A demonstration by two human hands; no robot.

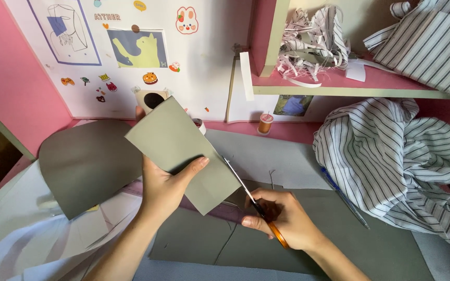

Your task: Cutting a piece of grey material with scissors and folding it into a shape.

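My left hand [165,184] holds up a grey-green sheet of stiff paper [180,148], thumb on its front face. My right hand [282,218] grips orange-handled scissors [253,200]. Their blades run along the sheet's right edge and point up and to the left. Below both hands lies a larger grey sheet [287,244] flat on the desk, and a curved grey piece [87,164] rests to the left.
Striped shirt fabric [397,156] is heaped at the right, with a blue pen [345,198] beside it. A spool of orange thread [265,124] stands by the wall. The pink shelf [339,83] above holds cut strips and more striped cloth. Stickers cover the white wall.
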